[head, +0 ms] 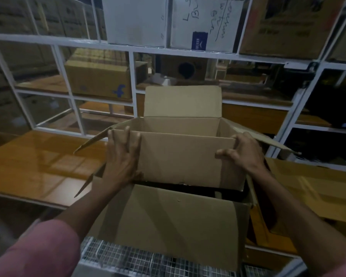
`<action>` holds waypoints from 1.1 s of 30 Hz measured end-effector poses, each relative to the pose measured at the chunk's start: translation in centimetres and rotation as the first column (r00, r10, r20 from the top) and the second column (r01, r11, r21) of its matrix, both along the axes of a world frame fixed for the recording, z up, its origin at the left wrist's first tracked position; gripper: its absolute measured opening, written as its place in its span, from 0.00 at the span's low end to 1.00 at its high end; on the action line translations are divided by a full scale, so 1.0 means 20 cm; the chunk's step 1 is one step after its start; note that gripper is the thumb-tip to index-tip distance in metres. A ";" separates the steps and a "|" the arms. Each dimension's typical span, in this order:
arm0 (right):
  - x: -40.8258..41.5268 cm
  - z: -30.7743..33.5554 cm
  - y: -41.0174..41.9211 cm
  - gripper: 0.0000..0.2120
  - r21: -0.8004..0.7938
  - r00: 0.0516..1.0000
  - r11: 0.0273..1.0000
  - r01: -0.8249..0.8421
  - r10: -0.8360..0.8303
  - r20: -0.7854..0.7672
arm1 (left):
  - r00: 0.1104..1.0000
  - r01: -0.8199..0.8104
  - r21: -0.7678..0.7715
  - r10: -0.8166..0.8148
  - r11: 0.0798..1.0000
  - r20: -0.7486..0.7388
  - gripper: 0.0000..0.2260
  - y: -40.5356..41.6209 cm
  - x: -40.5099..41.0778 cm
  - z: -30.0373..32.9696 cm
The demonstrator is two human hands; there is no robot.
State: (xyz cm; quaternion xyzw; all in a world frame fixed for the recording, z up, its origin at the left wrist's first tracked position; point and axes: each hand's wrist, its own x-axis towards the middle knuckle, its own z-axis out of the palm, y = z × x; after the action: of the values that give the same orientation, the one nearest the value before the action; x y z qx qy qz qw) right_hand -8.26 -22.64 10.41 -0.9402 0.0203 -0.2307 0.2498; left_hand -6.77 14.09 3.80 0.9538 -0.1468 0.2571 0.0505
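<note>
At the near edge of the wire shelf [128, 258] stands a large carton [168, 226]. The open cardboard box [180, 156] is at its top. The left hand [122, 162] presses the box's near-left corner, fingers straight. The right hand [244, 152] grips the near-right corner, fingers curled.

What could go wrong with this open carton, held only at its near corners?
1. The left hand lies flat against the open cardboard box, and only the right hand curls over its rim, so the box may slip or twist.
2. The splayed side flap by the right hand sticks out toward the white rack frame and could snag there.
3. The near wall is bare cardboard gripped at its top edge, so it might buckle.
</note>
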 end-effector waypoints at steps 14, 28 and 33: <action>0.08 0.01 0.04 0.22 0.161 0.993 0.987 -0.030 0.047 -0.104 | 0.988 0.009 0.225 0.025 0.974 -0.150 0.65 -0.14 0.10 -0.10; 0.11 -0.02 0.01 0.27 0.082 0.993 0.996 -0.024 0.033 -0.116 | 0.932 0.107 0.221 -0.021 0.969 -0.363 0.66 -0.16 0.04 -0.06; 0.07 -0.26 0.04 0.28 0.062 0.979 0.998 -0.014 0.026 -0.204 | 0.879 0.109 0.230 0.014 0.967 -0.477 0.60 -0.12 -0.03 -0.21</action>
State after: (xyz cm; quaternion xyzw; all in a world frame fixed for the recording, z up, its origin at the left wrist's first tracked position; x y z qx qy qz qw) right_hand -6.89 -21.80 5.19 -0.9511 0.0434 -0.1297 0.2771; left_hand -7.42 11.76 -0.47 0.9823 -0.1846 -0.0063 -0.0293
